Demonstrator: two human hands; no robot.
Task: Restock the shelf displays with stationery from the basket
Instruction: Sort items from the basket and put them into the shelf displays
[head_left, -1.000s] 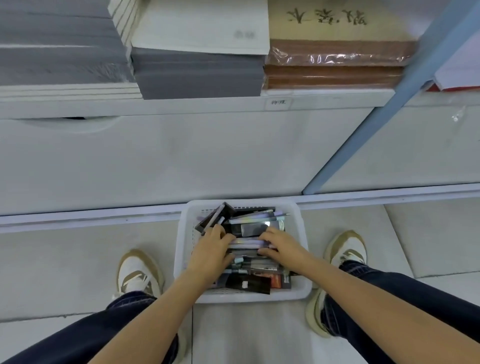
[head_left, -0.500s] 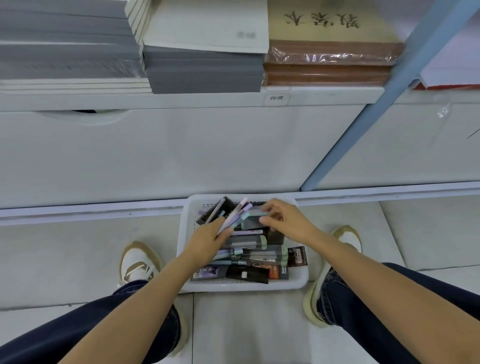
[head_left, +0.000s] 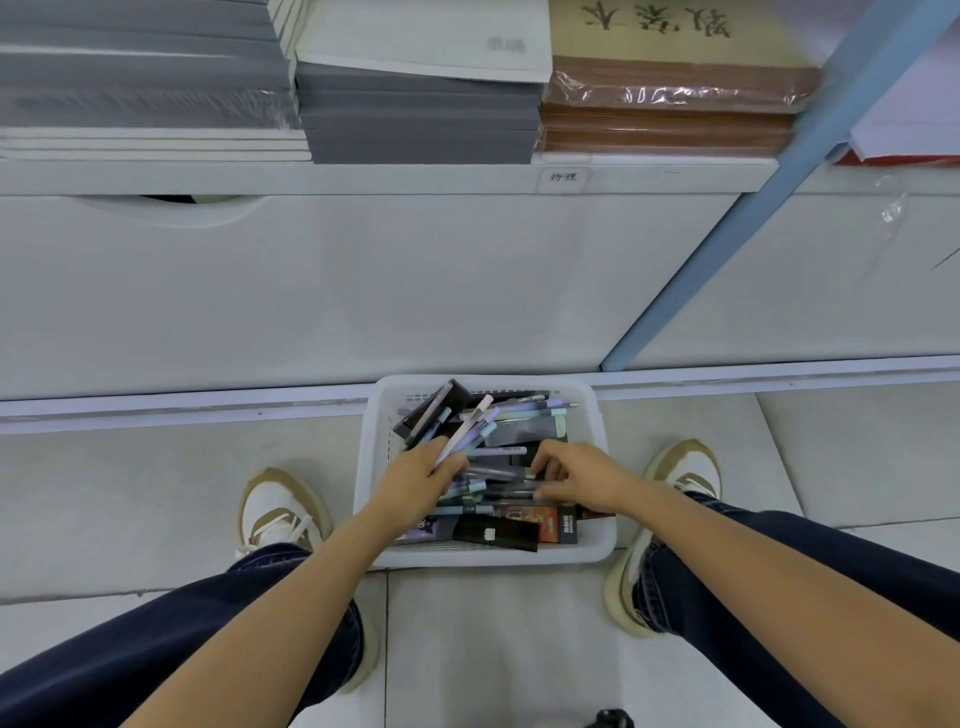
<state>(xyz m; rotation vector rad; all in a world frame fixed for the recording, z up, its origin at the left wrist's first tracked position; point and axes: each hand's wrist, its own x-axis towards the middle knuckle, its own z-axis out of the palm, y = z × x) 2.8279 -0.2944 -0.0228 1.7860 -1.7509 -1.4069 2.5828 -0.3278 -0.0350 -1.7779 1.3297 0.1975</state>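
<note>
**Both hands in the stationery basket on the floor**

A white plastic basket (head_left: 372, 467) sits on the floor tiles against the foot of the shelving, between the person's two shoes, the left shoe (head_left: 278, 509) and the right shoe (head_left: 685, 473). It is heaped with loose pens (head_left: 501, 486) in lilac, mint and grey, lying mostly crosswise. Flat dark packs lie among them, one black pack (head_left: 493, 532) resting near the basket's near wall.

The left hand (head_left: 415, 478) is over the left half of the basket, fingers curled round a few pale pens (head_left: 470, 423) whose ends stick out towards the far side, tilted up over the pile. The right hand (head_left: 582, 475) is over the right half, fingers bent down into the loose pens and touching them. Whether it has actually pinched one cannot be told.

Above, the shelf (head_left: 363, 176) carries stacked notebooks. Grey stacks (head_left: 415, 119) take the left and middle, and a brown film-wrapped stack (head_left: 670, 122) with brush lettering on its cover lies to the right. A small label (head_left: 563, 177) is fixed to the shelf edge below the brown stack. A blue post (head_left: 727, 223) slants up at the right.
</note>
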